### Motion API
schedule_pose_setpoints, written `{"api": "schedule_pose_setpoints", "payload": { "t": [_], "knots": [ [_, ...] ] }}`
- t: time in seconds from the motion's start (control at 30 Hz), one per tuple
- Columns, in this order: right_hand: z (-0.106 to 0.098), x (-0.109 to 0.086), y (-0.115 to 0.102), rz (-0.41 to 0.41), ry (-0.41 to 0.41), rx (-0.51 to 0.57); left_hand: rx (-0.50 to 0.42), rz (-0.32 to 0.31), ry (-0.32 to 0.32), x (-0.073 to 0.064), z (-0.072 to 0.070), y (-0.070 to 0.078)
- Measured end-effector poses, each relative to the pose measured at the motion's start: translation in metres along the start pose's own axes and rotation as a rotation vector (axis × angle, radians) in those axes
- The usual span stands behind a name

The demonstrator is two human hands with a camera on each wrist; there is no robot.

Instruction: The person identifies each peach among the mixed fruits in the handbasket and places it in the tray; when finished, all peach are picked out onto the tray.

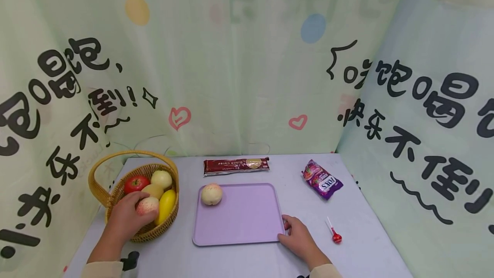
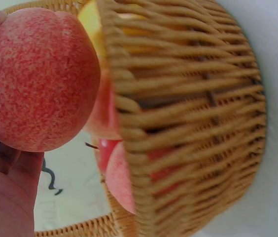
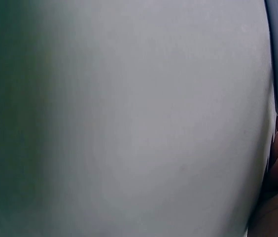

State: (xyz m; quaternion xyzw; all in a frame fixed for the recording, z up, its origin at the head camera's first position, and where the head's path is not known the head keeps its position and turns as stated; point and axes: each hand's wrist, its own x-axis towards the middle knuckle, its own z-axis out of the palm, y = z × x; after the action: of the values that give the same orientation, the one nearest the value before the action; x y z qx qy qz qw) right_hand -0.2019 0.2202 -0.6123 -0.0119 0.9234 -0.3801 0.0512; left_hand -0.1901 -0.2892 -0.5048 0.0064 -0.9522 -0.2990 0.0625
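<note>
My left hand holds a pinkish peach between thumb and fingers over the near side of a wicker basket. In the left wrist view the peach hangs beside the woven basket wall, with other fruit behind it. The basket holds a red apple, a pale round fruit and a long yellow fruit. On the lilac tray another peach sits at the back left corner. My right hand grips the tray's front right corner by its edge.
Behind the tray lies a dark red spaghetti packet. A purple snack bag rests at the back right, and a red lollipop lies right of my right hand. Printed curtains surround the white table, and the basket's handle arches up.
</note>
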Motion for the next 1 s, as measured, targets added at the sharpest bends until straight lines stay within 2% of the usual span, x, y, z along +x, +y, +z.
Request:
{"api": "schedule_pose_setpoints", "payload": {
  "t": [0.23, 0.5, 0.77, 1.0],
  "knots": [
    [-0.001, 0.0, -0.001, 0.016, -0.009, 0.0, 0.001, 0.041, 0.068, 0.0, 0.002, 0.013],
    [-0.001, -0.001, 0.0, 0.008, -0.001, 0.003, -0.061, 0.124, 0.099, 0.002, 0.01, 0.03],
    [0.0, 0.0, 0.002, -0.001, -0.007, 0.005, -0.118, 0.197, 0.161, 0.006, 0.031, 0.045],
    [0.0, -0.001, 0.001, 0.005, -0.007, -0.005, -0.217, 0.224, 0.141, 0.01, 0.051, 0.064]
  ]
}}
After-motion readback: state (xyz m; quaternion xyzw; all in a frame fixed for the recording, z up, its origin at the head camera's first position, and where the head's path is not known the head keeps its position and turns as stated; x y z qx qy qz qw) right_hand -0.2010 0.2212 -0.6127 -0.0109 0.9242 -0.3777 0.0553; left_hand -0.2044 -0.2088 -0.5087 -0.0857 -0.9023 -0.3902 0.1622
